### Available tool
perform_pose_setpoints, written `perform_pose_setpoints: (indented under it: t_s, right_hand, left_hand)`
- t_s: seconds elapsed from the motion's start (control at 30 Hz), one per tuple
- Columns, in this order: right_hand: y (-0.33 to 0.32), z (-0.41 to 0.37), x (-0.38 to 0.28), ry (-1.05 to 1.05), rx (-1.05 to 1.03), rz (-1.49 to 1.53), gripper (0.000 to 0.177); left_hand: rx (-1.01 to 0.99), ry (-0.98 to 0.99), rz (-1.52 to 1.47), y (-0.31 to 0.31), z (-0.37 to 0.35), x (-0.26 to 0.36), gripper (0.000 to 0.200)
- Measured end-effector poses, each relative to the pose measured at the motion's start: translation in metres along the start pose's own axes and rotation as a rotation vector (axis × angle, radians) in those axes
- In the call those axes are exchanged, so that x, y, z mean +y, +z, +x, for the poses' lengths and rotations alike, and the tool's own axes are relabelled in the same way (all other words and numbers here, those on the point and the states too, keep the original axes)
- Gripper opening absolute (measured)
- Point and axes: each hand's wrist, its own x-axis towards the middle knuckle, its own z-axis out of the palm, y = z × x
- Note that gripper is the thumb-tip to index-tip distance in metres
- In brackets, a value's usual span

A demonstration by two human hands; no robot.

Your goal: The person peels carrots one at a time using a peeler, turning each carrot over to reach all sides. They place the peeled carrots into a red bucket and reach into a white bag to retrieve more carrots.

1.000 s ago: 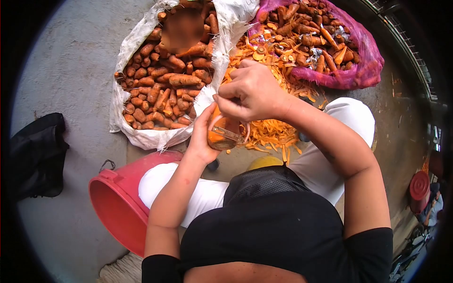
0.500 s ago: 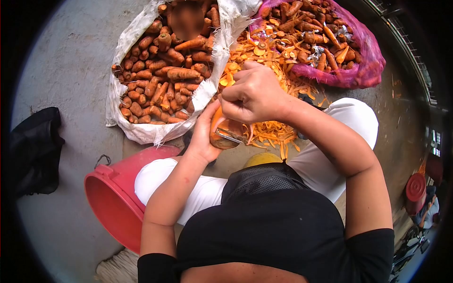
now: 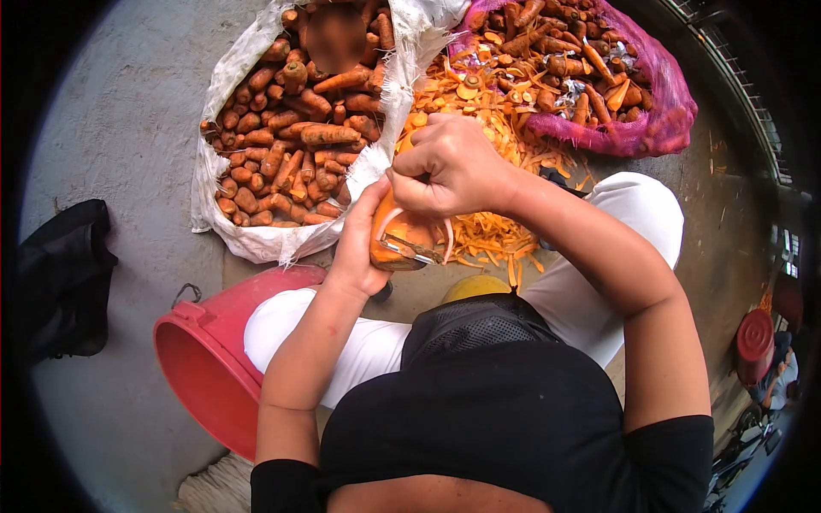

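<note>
My left hand (image 3: 359, 244) is wrapped round a partly peeled carrot (image 3: 398, 227) just in front of my knees. My right hand (image 3: 449, 167) is closed round the handle end of a peeler (image 3: 409, 249), whose metal blade lies across the lower part of the carrot. The handle is mostly hidden in my fist. Beyond my hands, orange peelings (image 3: 492, 235) lie heaped on the floor. Left of them stands an open white sack (image 3: 376, 162) full of unpeeled carrots (image 3: 291, 128).
A purple mesh sack (image 3: 658, 132) of carrot pieces is at the back right. A red bucket (image 3: 205, 342) lies tipped by my left knee. Black cloth (image 3: 64, 278) is at far left, a yellow object (image 3: 476, 289) between my legs. A person (image 3: 780, 380) sits at far right.
Both hands have shifted slightly left with the carrot and peeler. The blade now sits at a different tilt on the carrot, and more of the peeled surface shows.
</note>
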Motion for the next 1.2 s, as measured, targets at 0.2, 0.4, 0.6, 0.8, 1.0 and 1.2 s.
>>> perform_pose_setpoints:
  t_s: [0.2,0.4,0.6,0.8,1.0,1.2]
  right_hand:
    - [-0.018,0.0,0.042,0.234,-0.019,-0.195,0.025]
    - [-0.015,0.002,0.047,0.259,0.016,-0.128,0.026]
    - [-0.039,-0.009,0.094,0.609,-0.036,-0.488,0.029]
    - [-0.043,-0.004,0.079,0.71,0.035,-0.251,0.031]
    - [-0.018,0.005,0.021,0.13,0.036,-0.162,0.026]
    - [-0.007,0.005,-0.007,-0.042,0.001,-0.099,0.023]
  left_hand:
    - [-0.033,0.004,0.283,-0.007,-0.012,-0.009,0.045]
    - [-0.061,0.001,0.307,-0.007,-0.017,-0.007,0.049]
    - [-0.216,-0.025,0.275,-0.021,-0.028,0.003,0.055]
    - [-0.154,0.032,0.105,-0.023,-0.02,0.007,0.05]
    - [0.036,0.036,0.01,-0.026,0.005,0.005,0.044]
    - [0.003,-0.084,0.016,-0.034,0.022,-0.001,0.053]
